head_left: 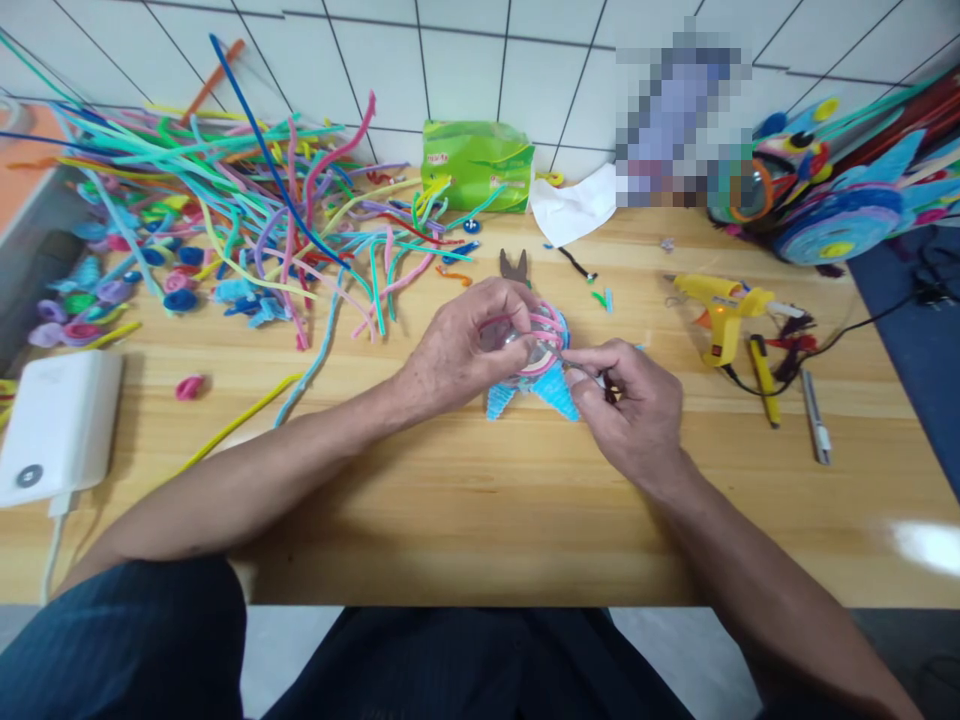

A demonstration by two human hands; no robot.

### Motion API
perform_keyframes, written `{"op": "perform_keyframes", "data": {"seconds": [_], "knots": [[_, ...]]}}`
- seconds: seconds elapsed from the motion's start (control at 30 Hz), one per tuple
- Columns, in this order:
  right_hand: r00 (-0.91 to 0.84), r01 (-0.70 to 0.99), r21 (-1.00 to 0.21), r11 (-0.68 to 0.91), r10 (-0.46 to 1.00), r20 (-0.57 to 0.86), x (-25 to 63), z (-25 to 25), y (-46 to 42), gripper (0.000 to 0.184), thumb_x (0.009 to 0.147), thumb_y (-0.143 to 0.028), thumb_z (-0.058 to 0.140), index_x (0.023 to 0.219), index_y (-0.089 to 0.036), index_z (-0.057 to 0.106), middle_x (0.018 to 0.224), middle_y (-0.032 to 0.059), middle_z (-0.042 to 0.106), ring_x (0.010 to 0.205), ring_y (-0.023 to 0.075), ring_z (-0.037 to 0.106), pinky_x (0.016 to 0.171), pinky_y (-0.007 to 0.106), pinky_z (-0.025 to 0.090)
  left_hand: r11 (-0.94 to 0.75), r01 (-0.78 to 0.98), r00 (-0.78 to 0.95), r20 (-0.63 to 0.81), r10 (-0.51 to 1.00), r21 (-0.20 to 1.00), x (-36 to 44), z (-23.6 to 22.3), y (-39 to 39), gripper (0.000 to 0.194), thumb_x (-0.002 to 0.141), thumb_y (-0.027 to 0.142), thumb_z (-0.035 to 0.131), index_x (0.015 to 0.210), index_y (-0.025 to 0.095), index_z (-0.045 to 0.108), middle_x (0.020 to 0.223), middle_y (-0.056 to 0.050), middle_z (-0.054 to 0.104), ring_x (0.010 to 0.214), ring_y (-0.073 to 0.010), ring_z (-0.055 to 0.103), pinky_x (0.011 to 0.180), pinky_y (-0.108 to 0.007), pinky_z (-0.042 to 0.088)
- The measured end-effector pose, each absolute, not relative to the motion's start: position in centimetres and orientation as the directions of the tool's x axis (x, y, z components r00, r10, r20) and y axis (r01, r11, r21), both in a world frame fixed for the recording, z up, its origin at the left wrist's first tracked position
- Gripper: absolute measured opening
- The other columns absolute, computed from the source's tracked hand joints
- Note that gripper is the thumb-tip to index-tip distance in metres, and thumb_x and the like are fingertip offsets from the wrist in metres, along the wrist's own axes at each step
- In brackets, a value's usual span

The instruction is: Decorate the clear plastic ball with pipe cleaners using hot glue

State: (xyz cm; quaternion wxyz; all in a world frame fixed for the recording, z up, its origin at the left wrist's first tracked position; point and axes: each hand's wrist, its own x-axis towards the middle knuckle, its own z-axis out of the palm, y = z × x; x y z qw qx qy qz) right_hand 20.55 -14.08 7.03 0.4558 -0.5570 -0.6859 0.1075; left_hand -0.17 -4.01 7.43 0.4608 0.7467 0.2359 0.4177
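My left hand (pixel 480 335) is closed on a small pipe-cleaner craft piece, thumb and fingers pinching its upper left side. The craft piece (pixel 553 385) has a clear rounded body, pink strips over it and light-blue pointed fins towards me. From the right, my right hand (pixel 634 410) grips a slim grey metal tool (pixel 583 364); its tip meets the pink strips. The tool's exact kind is hard to make out, as my fingers cover much of it. Just beyond my left hand lie the dark jaws of pliers (pixel 514 266), their handles hidden.
A heap of coloured pipe cleaners (pixel 247 200) spreads over the back left. A white power bank (pixel 60 425) stands at the left. To the right are a yellow glue gun (pixel 724 310), a yellow cutter (pixel 765 380), a silver knife (pixel 816 420) and finished pipe-cleaner pieces (pixel 840 225). A green packet (pixel 478 165) leans behind.
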Motion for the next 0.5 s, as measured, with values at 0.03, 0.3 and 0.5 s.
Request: {"op": "perform_keyframes", "data": {"seconds": [0.03, 0.3, 0.5], "knots": [[0.036, 0.66, -0.661, 0.358, 0.863, 0.504, 20.56, 7.01, -14.07, 0.018, 0.095, -0.017, 0.067, 0.101, -0.025, 0.082, 0.071, -0.0053, 0.067, 0.056, 0.0104, 0.05, 0.054, 0.027, 0.04, -0.464, -0.03, 0.539, 0.406, 0.738, 0.885, -0.16, 7.43, -4.03, 0.015, 0.094, 0.022, 0.081, 0.09, 0.021, 0.066, 0.119, -0.01, 0.082, 0.109, -0.021, 0.078, 0.088, -0.035, 0.065], [0.022, 0.664, -0.653, 0.365, 0.863, 0.504, 20.61, 6.93, -13.92, 0.018, 0.096, -0.018, 0.067, 0.102, -0.026, 0.082, 0.07, -0.0053, 0.064, 0.056, 0.0109, 0.051, 0.055, 0.027, 0.042, -0.493, -0.046, 0.534, 0.439, 0.723, 0.869, -0.09, 7.29, -3.93, 0.014, 0.094, 0.021, 0.079, 0.089, 0.022, 0.066, 0.118, -0.009, 0.082, 0.107, -0.0212, 0.078, 0.088, -0.036, 0.064], [0.017, 0.681, -0.639, 0.358, 0.864, 0.503, 20.38, 7.03, -13.98, 0.02, 0.096, -0.018, 0.065, 0.102, -0.027, 0.082, 0.073, -0.0043, 0.067, 0.056, 0.0112, 0.05, 0.057, 0.029, 0.044, -0.502, -0.015, 0.538, 0.431, 0.725, 0.864, -0.1, 7.35, -4.0, 0.014, 0.094, 0.022, 0.078, 0.088, 0.022, 0.065, 0.119, -0.009, 0.082, 0.105, -0.0207, 0.077, 0.087, -0.036, 0.064]]}}
